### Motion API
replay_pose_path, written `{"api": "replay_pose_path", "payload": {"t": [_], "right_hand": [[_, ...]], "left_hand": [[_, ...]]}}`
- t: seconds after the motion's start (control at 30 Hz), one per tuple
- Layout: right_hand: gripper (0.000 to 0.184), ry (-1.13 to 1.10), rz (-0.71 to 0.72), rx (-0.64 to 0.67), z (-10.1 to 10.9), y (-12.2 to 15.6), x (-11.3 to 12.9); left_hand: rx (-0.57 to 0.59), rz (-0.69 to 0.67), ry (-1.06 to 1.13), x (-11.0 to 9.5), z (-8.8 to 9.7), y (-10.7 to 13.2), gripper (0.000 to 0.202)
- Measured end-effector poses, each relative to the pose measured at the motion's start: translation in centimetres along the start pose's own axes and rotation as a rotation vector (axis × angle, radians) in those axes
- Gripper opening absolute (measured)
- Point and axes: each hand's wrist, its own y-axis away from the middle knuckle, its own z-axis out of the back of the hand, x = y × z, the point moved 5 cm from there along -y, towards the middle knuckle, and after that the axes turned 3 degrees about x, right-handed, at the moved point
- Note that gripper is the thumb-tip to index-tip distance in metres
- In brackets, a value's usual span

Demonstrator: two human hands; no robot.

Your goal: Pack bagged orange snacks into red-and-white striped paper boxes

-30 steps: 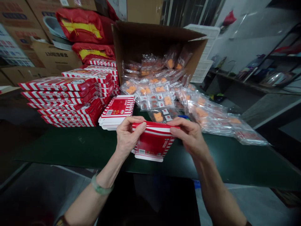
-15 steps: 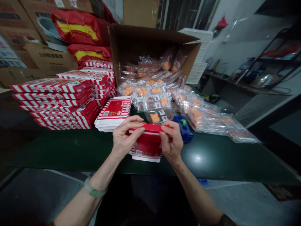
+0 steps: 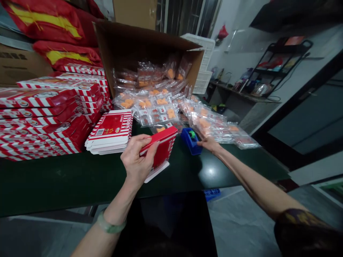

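Observation:
My left hand (image 3: 138,157) is closed around the left part of a red and white carton (image 3: 163,146), thumb on the near side. The carton is tilted above the table, with a white flap hanging at its lower edge. My right hand (image 3: 210,144) is stretched out to the right, fingers apart, with its fingertips at the side of a blue tape dispenser (image 3: 191,142) with a green core. Whether they touch it is hard to tell. Clear packets with orange pieces (image 3: 203,123) lie just behind that hand.
A stack of flat striped cartons (image 3: 109,130) lies left of my hands, with piled filled cartons (image 3: 40,125) beyond. An open cardboard box (image 3: 107,53) on its side spills packets over the green table (image 3: 80,178). A white crate (image 3: 202,80) stands behind.
My right hand has let go of the carton and moved right to the tape dispenser. My left hand keeps the carton, now turned and tilted. The view has swung right.

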Motion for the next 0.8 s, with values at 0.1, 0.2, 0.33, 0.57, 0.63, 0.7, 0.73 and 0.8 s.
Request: {"api": "replay_pose_path", "payload": {"t": [0.1,0.2,0.33,0.57,0.63,0.7,0.73,0.8], "right_hand": [[0.033,-0.083,-0.151,0.046,-1.0,-0.5,-0.2],[0.035,-0.214,-0.22,0.046,-1.3,-0.3,-0.3],[0.035,-0.425,-0.122,-0.037,-1.2,1.1,-1.4],[0.034,-0.564,-0.094,-0.044,-3.4,3.4,-6.8],[0.034,-0.522,-0.123,-0.009,-3.7,2.9,-7.4],[0.034,-0.465,-0.138,0.025,-3.9,2.6,-7.1],[0.032,-0.436,-0.135,0.044,-4.1,2.8,-6.7],[0.024,-0.392,-0.099,0.095,-4.7,4.3,-5.2]], "left_hand": [[0.013,0.01,0.021,0.5,0.0,-0.1,0.014],[0.021,0.019,0.047,0.8,0.0,-0.1,0.015],[0.011,0.036,0.073,0.8,0.0,-0.1,0.015],[0.016,0.043,0.055,0.9,0.1,-0.1,0.015],[0.014,0.043,0.045,0.9,0.1,0.0,0.014],[0.016,0.052,0.044,0.9,0.1,0.0,0.014],[0.018,0.053,0.045,0.9,0.1,0.0,0.013],[0.033,0.051,0.047,0.9,0.2,0.0,0.012]]}}
